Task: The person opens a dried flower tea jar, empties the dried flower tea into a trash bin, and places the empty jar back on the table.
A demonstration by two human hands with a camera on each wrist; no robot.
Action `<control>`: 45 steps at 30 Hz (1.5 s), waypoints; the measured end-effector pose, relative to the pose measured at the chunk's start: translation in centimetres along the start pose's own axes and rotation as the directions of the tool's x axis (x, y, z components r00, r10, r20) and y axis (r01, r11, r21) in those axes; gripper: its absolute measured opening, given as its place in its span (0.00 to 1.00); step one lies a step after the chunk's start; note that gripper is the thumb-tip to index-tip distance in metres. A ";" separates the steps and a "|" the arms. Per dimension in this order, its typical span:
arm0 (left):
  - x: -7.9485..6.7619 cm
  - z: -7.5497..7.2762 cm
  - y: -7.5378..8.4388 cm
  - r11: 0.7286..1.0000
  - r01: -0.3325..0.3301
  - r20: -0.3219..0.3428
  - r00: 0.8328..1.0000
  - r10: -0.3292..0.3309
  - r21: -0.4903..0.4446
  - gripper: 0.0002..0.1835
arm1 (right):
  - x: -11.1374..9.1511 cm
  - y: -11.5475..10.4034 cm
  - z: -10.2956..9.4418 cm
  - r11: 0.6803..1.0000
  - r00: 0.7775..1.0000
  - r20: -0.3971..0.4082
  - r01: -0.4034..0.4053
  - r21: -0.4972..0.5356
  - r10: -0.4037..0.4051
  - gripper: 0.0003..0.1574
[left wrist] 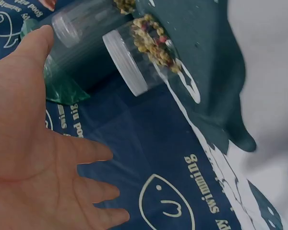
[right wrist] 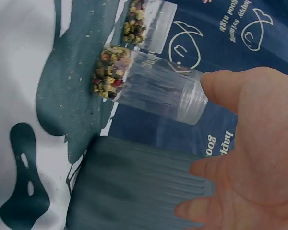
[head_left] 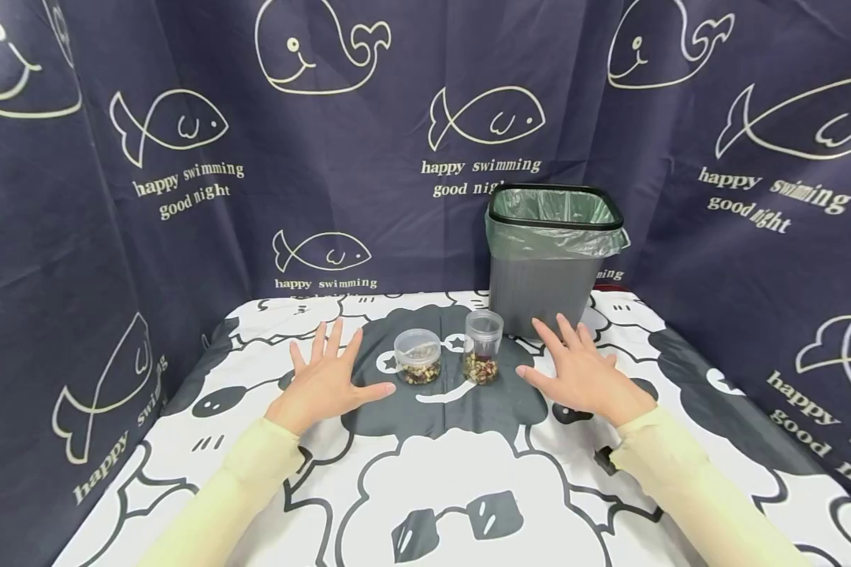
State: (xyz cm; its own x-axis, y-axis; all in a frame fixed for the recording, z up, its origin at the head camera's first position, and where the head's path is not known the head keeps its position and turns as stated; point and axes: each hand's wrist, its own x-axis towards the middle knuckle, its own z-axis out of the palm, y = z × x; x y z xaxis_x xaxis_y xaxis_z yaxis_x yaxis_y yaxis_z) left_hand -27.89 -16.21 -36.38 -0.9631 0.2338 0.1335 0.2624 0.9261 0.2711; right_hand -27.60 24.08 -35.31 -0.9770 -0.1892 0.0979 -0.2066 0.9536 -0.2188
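Note:
Two clear lidded jars stand side by side on the patterned cloth, each with dried flower buds or similar bits at the bottom. The short, wide jar (head_left: 418, 358) is nearest my left hand (head_left: 324, 382), which has its fingers spread and holds nothing. To its right stands the tall, narrow jar (head_left: 482, 346); my right hand (head_left: 585, 378) is on that jar's right side, fingers spread and apart from it. In the left wrist view the short jar (left wrist: 141, 55) shows its whitish lid. The right wrist view has the tall jar (right wrist: 149, 86) beyond the thumb.
A grey trash bin (head_left: 546, 283) with a green liner and black rim stands at the back right, just behind my right hand. Dark blue curtains (head_left: 397, 205) with fish and whale drawings enclose the back and sides. A sheep-print cloth (head_left: 461, 480) covers the table.

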 end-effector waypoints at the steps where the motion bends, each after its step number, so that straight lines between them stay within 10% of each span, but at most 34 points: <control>1: 0.1 0.0 0.2 1.000 -0.007 -0.001 1.000 0.007 0.002 0.65 | 0.0 -0.1 -0.1 1.000 1.000 -0.006 0.005 0.002 -0.005 0.62; 45: 5.8 2.0 10.4 0.980 -0.097 -0.002 0.995 0.098 -0.175 0.59 | 5.3 -4.1 -1.9 0.976 0.986 -0.057 0.161 0.145 -0.154 0.54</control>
State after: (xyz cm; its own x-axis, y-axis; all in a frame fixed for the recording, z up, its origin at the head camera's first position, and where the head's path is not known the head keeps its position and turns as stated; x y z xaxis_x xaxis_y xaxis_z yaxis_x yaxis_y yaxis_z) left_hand -30.85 -4.58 -34.72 -0.9326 0.3229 0.1611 0.3608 0.8327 0.4200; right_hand -31.82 19.65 -32.03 -0.9290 -0.3205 0.1852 -0.3665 0.8666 -0.3385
